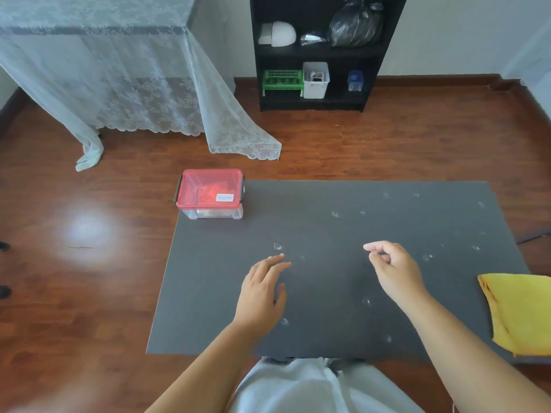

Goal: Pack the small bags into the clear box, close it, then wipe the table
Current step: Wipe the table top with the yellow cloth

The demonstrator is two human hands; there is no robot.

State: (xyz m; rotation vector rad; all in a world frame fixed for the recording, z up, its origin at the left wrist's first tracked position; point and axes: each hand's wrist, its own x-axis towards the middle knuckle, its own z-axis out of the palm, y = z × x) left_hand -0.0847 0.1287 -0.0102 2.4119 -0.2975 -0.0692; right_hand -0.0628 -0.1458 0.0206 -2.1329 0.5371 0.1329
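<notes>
both hands empty: left hand [262, 289] flat, fingers spread; right hand [393, 268] loosely curled, grasping nothing. lidded clear box [210, 194] far beyond left hand; yellow cloth [518, 311] right of right hand.

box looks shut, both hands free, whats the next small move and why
Probably reach the right hand to the yellow cloth at the table's right edge: the clear box has its red lid on, and pale smudges remain.

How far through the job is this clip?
Packing looks done: the clear box sits at the table's far left corner, red lid on, something inside. Both hands, left hand and right hand, are empty. Wiping remains: pale smudges dot the surface, and the yellow cloth lies untouched at the right edge.
</notes>
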